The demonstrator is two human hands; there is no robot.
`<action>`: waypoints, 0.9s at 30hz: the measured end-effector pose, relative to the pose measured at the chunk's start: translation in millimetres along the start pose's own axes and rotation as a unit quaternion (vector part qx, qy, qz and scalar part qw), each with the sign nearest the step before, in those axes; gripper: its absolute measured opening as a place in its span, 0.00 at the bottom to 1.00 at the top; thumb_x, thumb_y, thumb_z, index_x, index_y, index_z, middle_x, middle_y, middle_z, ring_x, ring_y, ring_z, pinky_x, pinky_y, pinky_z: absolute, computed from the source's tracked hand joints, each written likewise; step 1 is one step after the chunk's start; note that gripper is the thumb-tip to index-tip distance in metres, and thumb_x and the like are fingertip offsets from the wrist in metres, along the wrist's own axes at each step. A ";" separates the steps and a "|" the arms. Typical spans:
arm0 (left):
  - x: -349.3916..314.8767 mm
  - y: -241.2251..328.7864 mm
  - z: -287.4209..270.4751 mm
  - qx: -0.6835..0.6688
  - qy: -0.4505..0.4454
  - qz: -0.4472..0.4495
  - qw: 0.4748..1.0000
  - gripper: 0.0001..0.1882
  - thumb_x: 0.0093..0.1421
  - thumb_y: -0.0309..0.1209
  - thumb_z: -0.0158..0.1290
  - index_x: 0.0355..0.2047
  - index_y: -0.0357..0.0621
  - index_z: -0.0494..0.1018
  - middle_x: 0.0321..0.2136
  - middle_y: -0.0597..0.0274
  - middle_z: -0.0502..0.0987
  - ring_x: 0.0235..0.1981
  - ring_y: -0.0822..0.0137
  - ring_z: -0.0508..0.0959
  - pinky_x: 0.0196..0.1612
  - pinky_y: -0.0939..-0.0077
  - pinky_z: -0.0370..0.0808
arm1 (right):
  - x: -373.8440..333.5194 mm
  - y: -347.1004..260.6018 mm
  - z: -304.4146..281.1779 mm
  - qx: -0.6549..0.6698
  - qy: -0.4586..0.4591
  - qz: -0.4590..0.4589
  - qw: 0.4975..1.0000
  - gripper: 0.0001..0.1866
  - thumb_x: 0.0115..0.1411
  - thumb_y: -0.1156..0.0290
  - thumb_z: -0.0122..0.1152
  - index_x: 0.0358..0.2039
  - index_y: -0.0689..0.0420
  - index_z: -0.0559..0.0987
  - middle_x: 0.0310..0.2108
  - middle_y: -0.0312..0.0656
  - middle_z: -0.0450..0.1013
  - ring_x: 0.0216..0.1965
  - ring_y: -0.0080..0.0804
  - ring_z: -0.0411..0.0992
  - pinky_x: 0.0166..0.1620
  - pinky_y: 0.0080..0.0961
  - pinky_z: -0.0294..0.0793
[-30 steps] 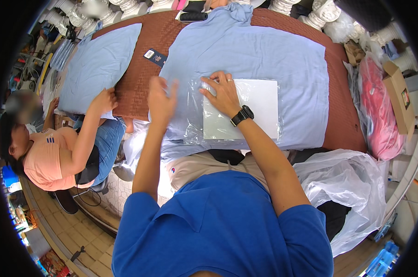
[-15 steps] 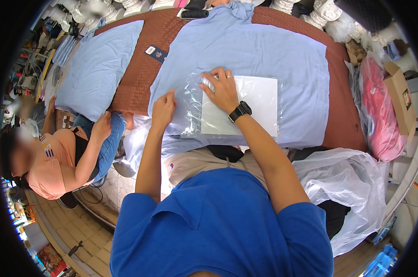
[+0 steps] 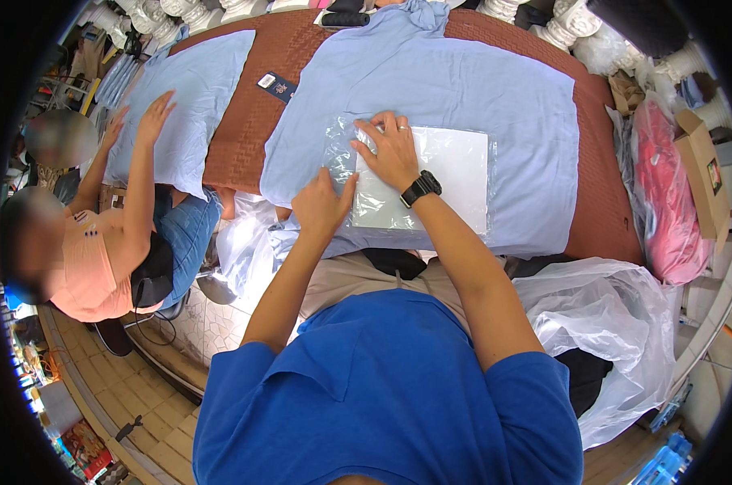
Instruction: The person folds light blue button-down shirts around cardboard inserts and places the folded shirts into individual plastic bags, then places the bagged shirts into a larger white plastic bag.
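While apparently flat: hands [image 3: 358, 182] on clear bag [image 3: 342, 153].

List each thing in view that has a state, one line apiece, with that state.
left hand: palm down, pressing the clear plastic bag's near left edge.
right hand: flat, fingers spread on the bag.
clear plastic bag: flat on the shirt, white sheet inside.
white sheet: flat, square.
light blue shirt: spread flat on the brown table.
second light blue shirt: spread flat, a co-worker's hand on it.
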State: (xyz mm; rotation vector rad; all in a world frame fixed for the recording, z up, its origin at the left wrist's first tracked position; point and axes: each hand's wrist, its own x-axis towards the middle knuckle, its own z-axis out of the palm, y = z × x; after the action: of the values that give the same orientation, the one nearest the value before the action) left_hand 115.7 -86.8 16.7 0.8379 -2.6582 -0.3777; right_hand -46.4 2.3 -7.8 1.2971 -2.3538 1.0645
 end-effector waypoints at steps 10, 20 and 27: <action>12.7 -10.3 -1.7 0.078 -0.011 0.003 0.997 0.14 0.65 0.40 0.50 0.28 0.44 0.71 0.20 0.52 0.79 0.23 0.47 0.81 0.25 0.50 0.75 | -0.5 1.9 5.5 0.005 0.026 -0.010 1.000 0.18 0.56 0.56 0.67 0.46 0.47 0.82 0.44 0.39 0.67 0.45 0.40 0.63 0.49 0.37 0.67; 12.5 -83.0 -25.7 -0.435 -0.205 -0.262 0.837 0.28 0.65 0.54 0.51 0.23 0.40 0.73 0.11 0.65 0.67 0.14 0.69 0.67 0.21 0.70 0.66 | -0.8 1.7 2.8 -0.016 0.009 -0.008 1.000 0.18 0.60 0.54 0.64 0.48 0.46 0.82 0.45 0.39 0.68 0.45 0.40 0.64 0.48 0.37 0.67; -21.6 1.5 -31.3 0.001 -0.037 -0.023 0.999 0.28 0.59 0.56 0.56 0.20 0.42 0.71 0.14 0.53 0.74 0.18 0.49 0.77 0.23 0.55 0.70 | -0.9 0.6 1.9 -0.020 0.006 -0.004 1.000 0.18 0.59 0.54 0.64 0.48 0.46 0.82 0.45 0.38 0.68 0.45 0.40 0.64 0.48 0.37 0.67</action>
State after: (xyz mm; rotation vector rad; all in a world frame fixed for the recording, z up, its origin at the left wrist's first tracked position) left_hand 143.7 -77.5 40.8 0.9038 -2.7103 -0.4263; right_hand -46.1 1.8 -9.9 1.2819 -2.3469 1.0148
